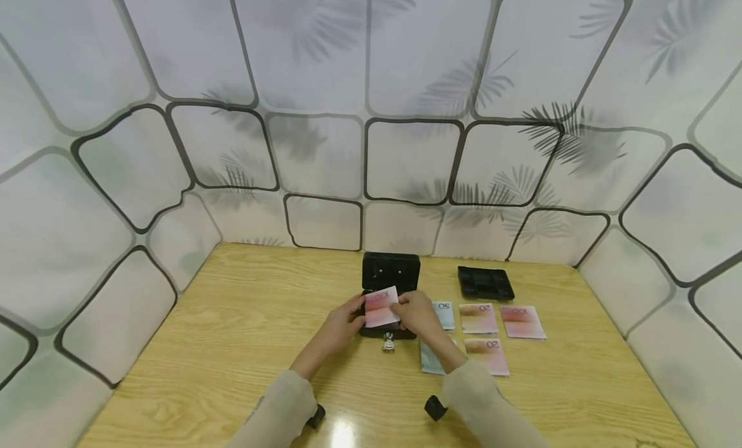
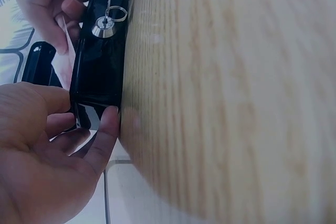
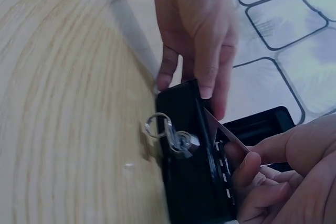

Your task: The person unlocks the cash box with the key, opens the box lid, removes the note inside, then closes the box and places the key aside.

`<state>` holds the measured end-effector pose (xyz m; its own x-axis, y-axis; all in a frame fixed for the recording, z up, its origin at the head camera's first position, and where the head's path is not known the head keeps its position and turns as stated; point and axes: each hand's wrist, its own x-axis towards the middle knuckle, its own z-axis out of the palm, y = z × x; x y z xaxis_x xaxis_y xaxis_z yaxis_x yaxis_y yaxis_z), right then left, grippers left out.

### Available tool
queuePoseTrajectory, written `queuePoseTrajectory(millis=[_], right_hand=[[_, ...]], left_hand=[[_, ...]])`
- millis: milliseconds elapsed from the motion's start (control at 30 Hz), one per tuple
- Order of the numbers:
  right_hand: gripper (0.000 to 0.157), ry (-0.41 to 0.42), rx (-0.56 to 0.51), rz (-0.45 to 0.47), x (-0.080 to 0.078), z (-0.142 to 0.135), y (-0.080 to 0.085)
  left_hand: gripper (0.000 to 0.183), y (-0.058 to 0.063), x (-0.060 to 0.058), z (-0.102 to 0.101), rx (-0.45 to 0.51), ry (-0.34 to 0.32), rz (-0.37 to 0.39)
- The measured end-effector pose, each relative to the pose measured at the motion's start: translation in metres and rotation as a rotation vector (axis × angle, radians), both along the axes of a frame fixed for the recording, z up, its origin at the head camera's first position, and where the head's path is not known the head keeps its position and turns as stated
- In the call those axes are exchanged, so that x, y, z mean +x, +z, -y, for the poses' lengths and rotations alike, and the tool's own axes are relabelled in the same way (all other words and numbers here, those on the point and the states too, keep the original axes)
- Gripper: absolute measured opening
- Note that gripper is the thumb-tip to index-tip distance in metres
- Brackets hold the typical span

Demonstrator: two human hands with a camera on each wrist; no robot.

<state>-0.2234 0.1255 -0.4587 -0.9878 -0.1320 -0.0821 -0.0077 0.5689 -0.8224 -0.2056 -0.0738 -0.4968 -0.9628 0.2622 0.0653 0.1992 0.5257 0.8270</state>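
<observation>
A small black cash box (image 1: 388, 332) stands on the table with its lid (image 1: 391, 271) raised at the back. From its lock, a key with a ring (image 2: 116, 14) sticks out at the front. My left hand (image 1: 341, 322) grips the box's left end, with fingers at its rim and side. My right hand (image 1: 415, 311) pinches the right edge of a pink 100 banknote (image 1: 380, 306), tilted over the open box. In the right wrist view the note (image 3: 231, 136) shows edge-on, its far end at the rim. The box's inside is mostly hidden.
Right of the box lie a green 50 note (image 1: 444, 315), another green note (image 1: 430, 359) partly under my right forearm, two pink 20 notes (image 1: 478, 318) and a pink 100 note (image 1: 523, 322). Behind them sits a black compartment tray (image 1: 485, 284). Patterned walls (image 1: 324, 223) enclose the table.
</observation>
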Motion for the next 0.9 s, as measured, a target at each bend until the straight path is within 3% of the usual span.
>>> queuePoseTrajectory(millis=[167,367,633,900], right_hand=[[0.036,0.014,-0.011,-0.018,0.001,-0.01,0.006],[0.03,0.05,-0.095,-0.042,0.001,-0.021,0.015],[0.02,0.084,-0.317,0.032,0.001,-0.035,0.025],[0.022,0.085,-0.373,0.078,0.002,-0.048,0.035]], left_hand=[[0.049,0.001,0.0,0.0,-0.011,-0.001,-0.006],[0.049,0.0,0.0,0.0,-0.018,-0.005,-0.031],[0.049,-0.003,0.001,0.0,0.005,-0.005,-0.042],[0.049,-0.001,0.001,0.001,0.023,-0.012,-0.035]])
